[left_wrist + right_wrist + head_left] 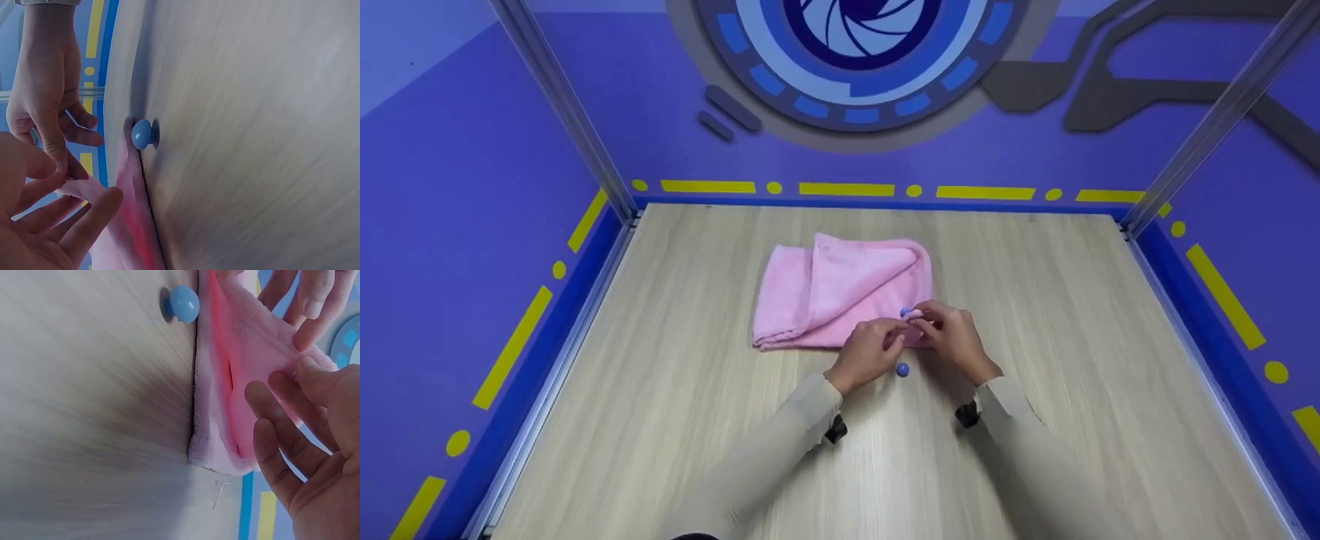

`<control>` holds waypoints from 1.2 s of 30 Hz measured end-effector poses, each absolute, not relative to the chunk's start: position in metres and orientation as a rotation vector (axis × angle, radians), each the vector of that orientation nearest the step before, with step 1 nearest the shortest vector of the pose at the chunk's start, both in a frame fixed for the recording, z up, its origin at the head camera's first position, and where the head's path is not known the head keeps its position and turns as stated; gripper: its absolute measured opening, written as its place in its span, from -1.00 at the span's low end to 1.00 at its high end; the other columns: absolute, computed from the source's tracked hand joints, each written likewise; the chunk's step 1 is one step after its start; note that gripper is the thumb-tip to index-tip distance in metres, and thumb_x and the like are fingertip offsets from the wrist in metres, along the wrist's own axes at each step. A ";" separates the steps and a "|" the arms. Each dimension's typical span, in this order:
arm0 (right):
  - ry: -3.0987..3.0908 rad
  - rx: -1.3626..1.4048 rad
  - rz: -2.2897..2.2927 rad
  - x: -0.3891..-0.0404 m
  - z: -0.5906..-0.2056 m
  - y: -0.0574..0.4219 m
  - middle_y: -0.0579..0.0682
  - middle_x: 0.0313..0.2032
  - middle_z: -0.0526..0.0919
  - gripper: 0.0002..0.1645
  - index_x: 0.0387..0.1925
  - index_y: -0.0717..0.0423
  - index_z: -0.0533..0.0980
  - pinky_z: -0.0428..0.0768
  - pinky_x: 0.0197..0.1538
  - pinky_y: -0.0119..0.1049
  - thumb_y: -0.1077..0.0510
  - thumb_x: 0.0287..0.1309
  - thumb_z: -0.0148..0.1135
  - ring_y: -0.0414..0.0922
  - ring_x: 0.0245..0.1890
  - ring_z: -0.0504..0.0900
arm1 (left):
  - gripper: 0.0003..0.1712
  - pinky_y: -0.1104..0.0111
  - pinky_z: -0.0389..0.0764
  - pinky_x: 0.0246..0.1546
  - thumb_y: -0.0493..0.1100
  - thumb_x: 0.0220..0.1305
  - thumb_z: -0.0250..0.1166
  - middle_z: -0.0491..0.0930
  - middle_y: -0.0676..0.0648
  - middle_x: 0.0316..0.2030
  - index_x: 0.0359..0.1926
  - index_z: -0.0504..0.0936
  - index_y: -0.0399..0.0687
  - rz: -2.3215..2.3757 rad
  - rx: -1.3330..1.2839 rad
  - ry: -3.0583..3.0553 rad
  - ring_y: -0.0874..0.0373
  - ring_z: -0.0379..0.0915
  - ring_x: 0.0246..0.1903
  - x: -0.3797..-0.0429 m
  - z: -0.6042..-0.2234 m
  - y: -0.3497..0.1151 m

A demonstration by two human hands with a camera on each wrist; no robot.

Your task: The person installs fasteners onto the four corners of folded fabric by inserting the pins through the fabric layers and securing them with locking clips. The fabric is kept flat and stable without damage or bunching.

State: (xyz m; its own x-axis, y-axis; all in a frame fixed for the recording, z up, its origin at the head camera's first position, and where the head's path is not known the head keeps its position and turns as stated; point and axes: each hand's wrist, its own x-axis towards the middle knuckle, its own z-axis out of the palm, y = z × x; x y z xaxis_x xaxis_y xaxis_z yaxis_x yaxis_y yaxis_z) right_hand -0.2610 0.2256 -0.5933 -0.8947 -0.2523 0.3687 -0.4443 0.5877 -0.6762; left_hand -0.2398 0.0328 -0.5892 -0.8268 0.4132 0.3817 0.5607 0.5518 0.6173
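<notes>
A folded pink fleece cloth point(855, 277) lies on the table, one flap turned back across it. At its near right corner, my left hand point(872, 352) pinches the lifted edge between thumb and finger. My right hand point(956, 337) pinches that same edge just to the right, thumb and forefinger close together in the right wrist view. A small blue knob point(905, 312) shows beside the right fingertips, partly covered by them. Another blue mushroom-shaped knob point(143, 134) stands on the table just off the cloth's near edge, below and between the hands.
The wood-grain table point(675, 420) is enclosed by blue-purple panels point(607, 90) with yellow markings. Metal posts point(566, 105) rise at its back corners. A thin pale line point(219, 495) shows past the cloth in the right wrist view.
</notes>
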 end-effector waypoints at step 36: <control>-2.619 0.424 1.241 -0.256 -0.593 0.243 0.02 -0.39 0.75 -0.65 0.14 -0.02 0.50 0.59 -0.49 -0.37 0.10 0.35 0.17 -0.20 -0.54 0.60 | -0.42 0.21 0.59 -0.40 -0.38 0.22 0.23 0.47 -0.11 0.26 0.29 0.50 -0.06 -0.981 -0.674 -2.545 0.01 0.49 -0.39 -0.326 -0.528 -0.037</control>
